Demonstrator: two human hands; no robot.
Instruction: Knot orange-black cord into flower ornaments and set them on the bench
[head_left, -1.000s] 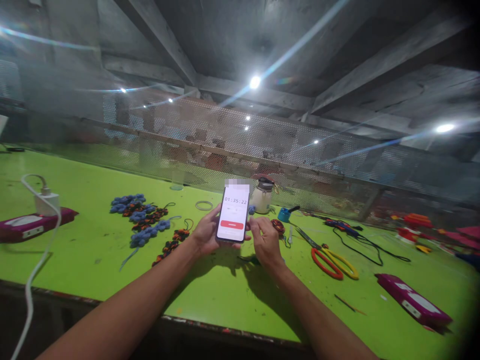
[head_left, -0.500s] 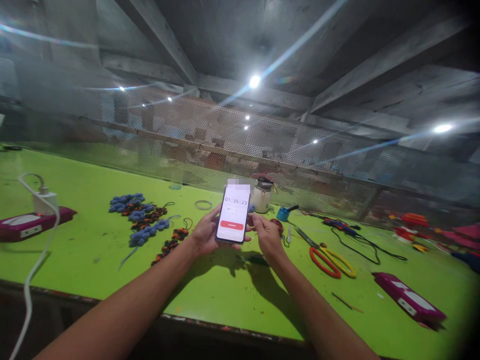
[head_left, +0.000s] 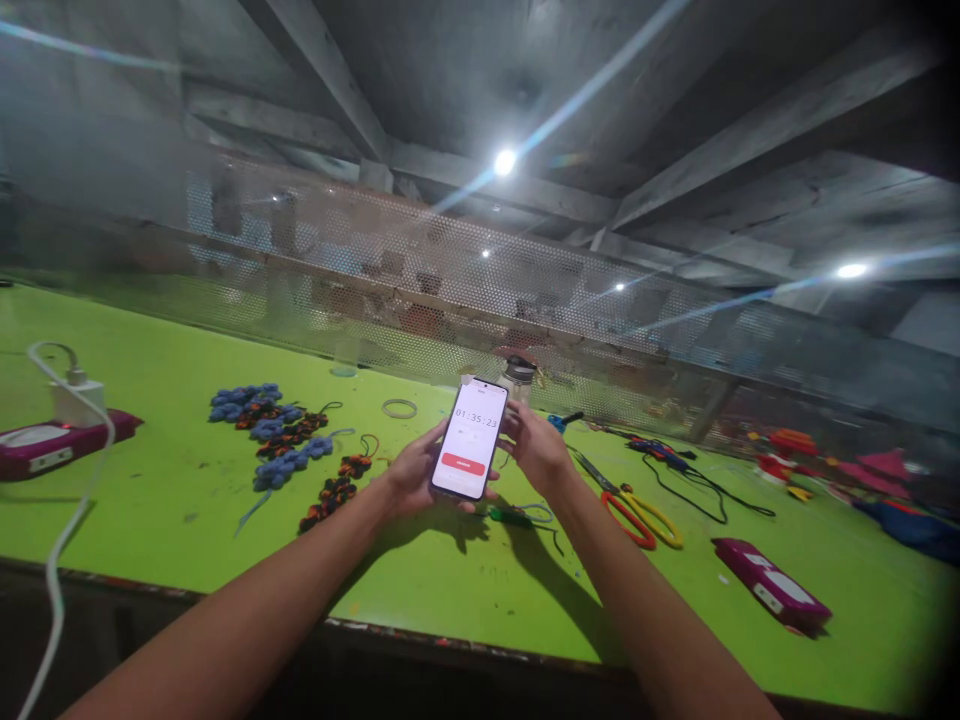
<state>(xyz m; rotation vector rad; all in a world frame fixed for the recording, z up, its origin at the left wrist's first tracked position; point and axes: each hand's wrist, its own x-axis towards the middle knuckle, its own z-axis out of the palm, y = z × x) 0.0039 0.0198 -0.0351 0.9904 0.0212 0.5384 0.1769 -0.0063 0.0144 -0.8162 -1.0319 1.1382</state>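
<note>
Both hands hold a smartphone (head_left: 472, 480) above the green table, its lit screen tilted up and showing 01:35:23 over a red button. My left hand (head_left: 414, 470) grips it from the left, with fingers reaching underneath. My right hand (head_left: 538, 447) is closed at the right edge, its fingertips partly hidden by the phone. Left of the hands lie blue flower-shaped woven strips (head_left: 289, 462) and black-and-orange woven strips (head_left: 330, 500). Under the right wrist sits a green-handled tool (head_left: 511, 516), with a pale blue loop beside it.
Scissors (head_left: 637, 515) with red and yellow handles lie to the right, near a black cord (head_left: 697, 480). Purple power strips stand left (head_left: 75, 440) and right (head_left: 772, 585); a white cable hangs at left. A lidded jar (head_left: 517, 375) stands behind the phone. A perforated panel (head_left: 420, 270) bounds the back.
The phone has tipped slightly clockwise, and my right hand has come closer around its right edge. The view has shifted a little to the right. The screen time reads the same.
</note>
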